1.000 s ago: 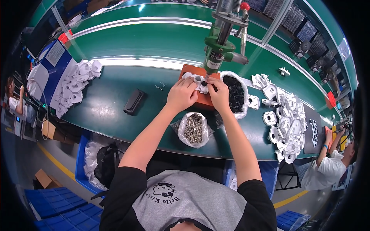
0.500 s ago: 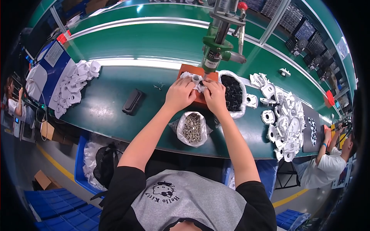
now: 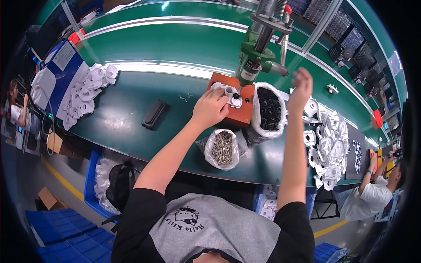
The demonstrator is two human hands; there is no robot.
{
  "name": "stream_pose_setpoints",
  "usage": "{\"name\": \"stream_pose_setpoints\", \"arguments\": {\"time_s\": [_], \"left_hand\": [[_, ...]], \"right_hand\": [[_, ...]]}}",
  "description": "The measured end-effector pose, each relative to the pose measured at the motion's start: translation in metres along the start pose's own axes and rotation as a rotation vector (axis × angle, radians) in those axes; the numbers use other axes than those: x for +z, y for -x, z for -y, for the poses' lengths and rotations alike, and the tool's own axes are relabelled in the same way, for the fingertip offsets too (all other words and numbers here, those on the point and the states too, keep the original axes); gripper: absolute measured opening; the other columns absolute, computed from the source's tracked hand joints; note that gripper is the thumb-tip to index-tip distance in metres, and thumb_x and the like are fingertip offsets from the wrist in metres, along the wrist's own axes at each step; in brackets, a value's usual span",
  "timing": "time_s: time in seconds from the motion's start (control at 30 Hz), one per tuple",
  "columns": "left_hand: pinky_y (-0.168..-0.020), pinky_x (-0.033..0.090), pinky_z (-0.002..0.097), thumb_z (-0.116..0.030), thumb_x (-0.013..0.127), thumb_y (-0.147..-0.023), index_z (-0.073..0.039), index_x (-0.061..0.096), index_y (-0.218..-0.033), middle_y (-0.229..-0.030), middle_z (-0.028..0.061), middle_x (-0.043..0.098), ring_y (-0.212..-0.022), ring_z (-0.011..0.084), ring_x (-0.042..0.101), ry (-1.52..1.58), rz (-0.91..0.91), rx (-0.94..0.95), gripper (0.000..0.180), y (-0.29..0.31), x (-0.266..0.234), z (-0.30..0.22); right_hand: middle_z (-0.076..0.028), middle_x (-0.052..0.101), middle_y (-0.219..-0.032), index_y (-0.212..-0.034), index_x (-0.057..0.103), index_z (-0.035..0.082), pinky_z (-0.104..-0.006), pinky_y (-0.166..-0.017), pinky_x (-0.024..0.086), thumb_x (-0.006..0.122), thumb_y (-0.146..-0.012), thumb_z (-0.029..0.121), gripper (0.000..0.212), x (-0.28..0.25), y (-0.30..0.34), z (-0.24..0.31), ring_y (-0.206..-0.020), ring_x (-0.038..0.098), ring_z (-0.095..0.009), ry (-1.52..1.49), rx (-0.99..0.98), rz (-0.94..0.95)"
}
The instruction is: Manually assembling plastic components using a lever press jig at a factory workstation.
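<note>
White plastic part [image 3: 232,100], lying on the top of an orange block [image 3: 239,115] beneath a green bench press [image 3: 251,62]. The part is pale and matte, with an irregular, lobed outline. A short, round, open-mouthed socket rises from its middle, and a small black round piece [image 3: 236,96] sits just to the right of that socket, dark against the white body. The left end of the part is covered by the hand. The press's narrow metal tip stands just above and behind the black piece; whether the two touch cannot be told.

The left hand [image 3: 211,108] has its fingers bent over the left end of the part, gripping it against the block. The right hand [image 3: 301,90] is raised to the right of the press, near its metal lever [image 3: 284,49]; it is slightly blurred, its fingers loosely parted and slightly curled, with nothing visible in them.

Just right of the block stands a white bag [image 3: 262,131] filled with black pieces [image 3: 269,108]. In front of the block, a second, translucent bag [image 3: 237,158] holds metal pins [image 3: 222,148]. Farther right lies a heap of white parts [image 3: 330,147]; to the left, a dark oblong case [image 3: 154,115] rests on the green tabletop [image 3: 123,131]. At far left, more white castings [image 3: 82,100] are piled beside a blue-and-white machine [image 3: 66,61].
</note>
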State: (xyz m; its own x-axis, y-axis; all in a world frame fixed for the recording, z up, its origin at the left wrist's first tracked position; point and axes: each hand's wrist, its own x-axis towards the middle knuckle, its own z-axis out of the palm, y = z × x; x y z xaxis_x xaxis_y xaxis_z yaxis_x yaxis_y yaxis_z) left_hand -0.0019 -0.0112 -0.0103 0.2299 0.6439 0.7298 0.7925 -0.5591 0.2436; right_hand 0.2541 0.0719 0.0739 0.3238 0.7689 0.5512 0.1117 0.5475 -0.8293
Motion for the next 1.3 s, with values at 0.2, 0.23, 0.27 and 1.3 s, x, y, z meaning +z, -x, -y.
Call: {"name": "stream_pose_setpoints", "arguments": {"time_s": [0.2,0.23,0.27,1.3], "left_hand": [[-0.095,0.046,0.0431,-0.015,0.060,-0.072,-0.006,0.060,-0.085,-0.109,0.0190,0.062,-0.100,0.0340,0.061,-0.021,0.026,-0.043,0.016,0.001,-0.005,0.002],[-0.095,0.046,0.0432,-0.015,0.060,-0.072,-0.007,0.060,-0.086,-0.109,0.0194,0.062,-0.100,0.0343,0.061,0.002,0.021,-0.036,0.016,-0.002,-0.003,-0.001],[-0.095,0.046,0.0432,-0.015,0.060,-0.072,-0.007,0.061,-0.086,-0.109,0.0197,0.062,-0.100,0.0350,0.061,0.022,0.008,-0.015,0.017,-0.005,0.000,-0.002],[-0.096,0.045,0.0435,-0.011,0.057,-0.073,-0.005,0.058,-0.086,-0.109,0.0183,0.061,-0.104,0.0327,0.059,-0.081,0.071,0.053,0.015,-0.008,0.001,-0.005]], "right_hand": [[-0.006,0.054,-0.118,-0.118,0.055,0.006,-0.0355,-0.083,0.044,0.054,-0.087,0.032,0.040,0.064,-0.149,0.058,-0.104,0.052,-0.020,-0.030,0.022,0.093],[-0.006,0.052,-0.124,-0.120,0.054,0.007,-0.0373,-0.086,0.044,0.053,-0.088,0.034,0.041,0.069,-0.165,0.064,-0.108,0.052,-0.023,0.074,0.015,0.110],[-0.005,0.054,-0.119,-0.120,0.054,0.008,-0.0363,-0.081,0.045,0.053,-0.088,0.035,0.042,0.073,-0.177,0.066,-0.104,0.053,-0.021,0.168,0.067,0.086],[-0.015,0.063,-0.059,-0.063,0.066,0.002,-0.0420,-0.051,0.051,0.055,-0.069,0.021,0.023,-0.001,0.092,0.176,-0.053,0.064,-0.032,0.714,-0.463,1.847]]}}
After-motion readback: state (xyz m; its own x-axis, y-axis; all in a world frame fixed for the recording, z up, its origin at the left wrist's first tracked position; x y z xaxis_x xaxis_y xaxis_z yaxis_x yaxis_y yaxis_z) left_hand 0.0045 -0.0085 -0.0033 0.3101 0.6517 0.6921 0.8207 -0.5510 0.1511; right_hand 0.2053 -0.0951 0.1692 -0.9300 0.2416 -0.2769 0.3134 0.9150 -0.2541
